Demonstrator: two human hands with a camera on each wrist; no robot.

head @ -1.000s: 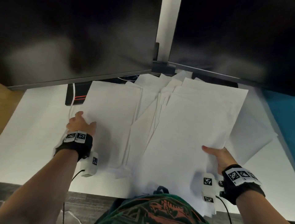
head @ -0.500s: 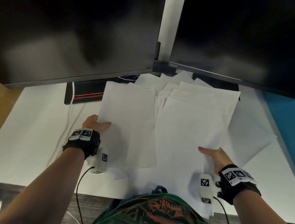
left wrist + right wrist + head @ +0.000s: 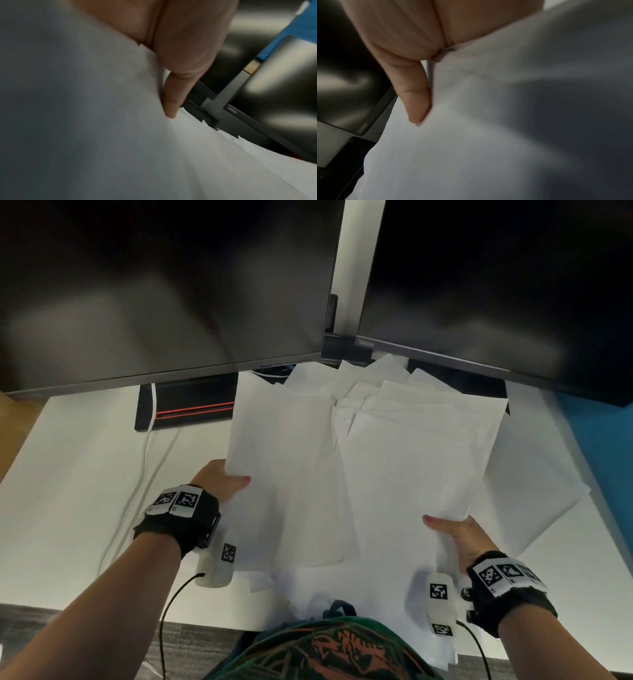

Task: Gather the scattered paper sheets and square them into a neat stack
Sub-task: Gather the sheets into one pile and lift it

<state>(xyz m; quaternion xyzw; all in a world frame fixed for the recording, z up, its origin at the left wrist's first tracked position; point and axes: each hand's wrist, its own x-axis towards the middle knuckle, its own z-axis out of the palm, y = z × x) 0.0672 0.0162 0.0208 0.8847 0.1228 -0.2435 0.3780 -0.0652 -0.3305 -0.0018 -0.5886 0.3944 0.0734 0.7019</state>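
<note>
Several white paper sheets (image 3: 404,460) lie fanned and overlapping across the middle of the white desk (image 3: 68,491). My left hand (image 3: 222,482) grips the left edge of the leftmost sheets (image 3: 284,474), thumb on top and fingers hidden beneath. My right hand (image 3: 455,534) pinches the near right corner of the right bundle the same way. In the left wrist view my thumb (image 3: 173,94) presses on paper (image 3: 85,121). The right wrist view shows the right thumb (image 3: 416,100) lying on the sheets (image 3: 505,135). More loose sheets (image 3: 534,491) stick out to the right.
Two dark monitors (image 3: 154,285) (image 3: 496,278) hang over the back of the desk, with a black stand base (image 3: 191,409) and white cable (image 3: 144,460) at the left. A blue partition (image 3: 606,446) borders the right side. The desk's front edge is close to my body.
My left hand has slid the left sheets rightward towards the right bundle and now grips their edge. The fan has narrowed. The right hand stayed almost still.
</note>
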